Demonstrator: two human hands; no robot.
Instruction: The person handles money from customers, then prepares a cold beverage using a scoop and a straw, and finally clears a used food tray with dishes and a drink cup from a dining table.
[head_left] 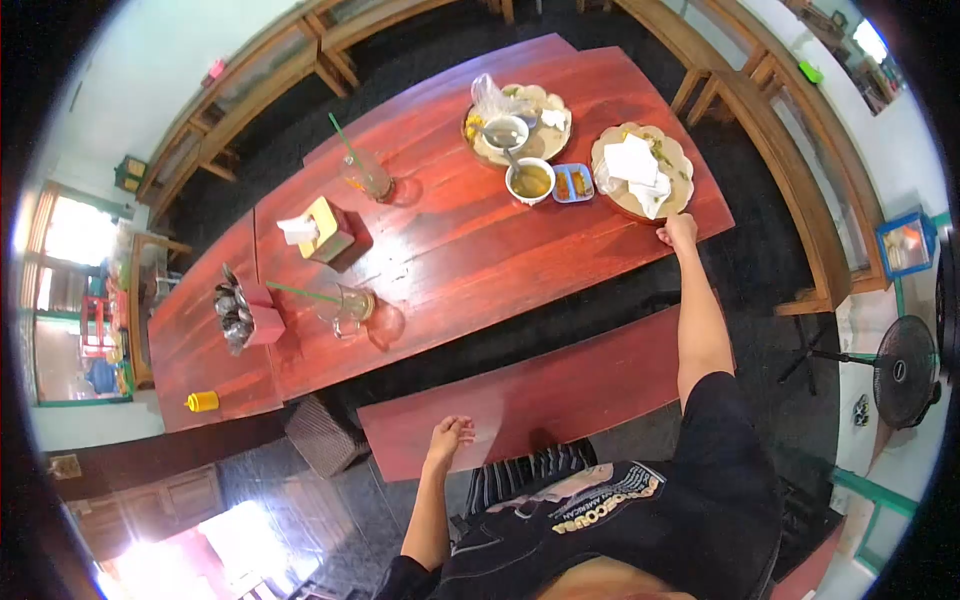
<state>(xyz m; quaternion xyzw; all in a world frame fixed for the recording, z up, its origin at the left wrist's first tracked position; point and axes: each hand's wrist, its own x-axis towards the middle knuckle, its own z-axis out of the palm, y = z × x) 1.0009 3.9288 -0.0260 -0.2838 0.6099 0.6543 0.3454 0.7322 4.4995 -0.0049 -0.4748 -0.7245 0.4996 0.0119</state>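
Note:
My right hand [678, 232] is closed at the near rim of a scalloped plate [682, 180], by the table's edge; its fingertips are partly hidden. Crumpled white napkins [632, 165] and some green scraps lie on that plate. My left hand [452, 438] hangs over the bench, its fingers loosely curled and apart, holding nothing. To the left of the plate are a small blue sectioned dish [574, 184] with sauces and a bowl of soup [531, 181] with a spoon. Behind them a second scalloped plate [556, 145] bears another bowl [505, 133], a plastic bag and a napkin.
On the red table [480, 235] stand two glass mugs [352, 303] [372, 180] with green straws, a tissue box [328, 232], a pink cutlery holder [262, 318] and a yellow container [203, 401]. A red bench [590, 372] runs along the near side. A black fan [902, 372] is at right.

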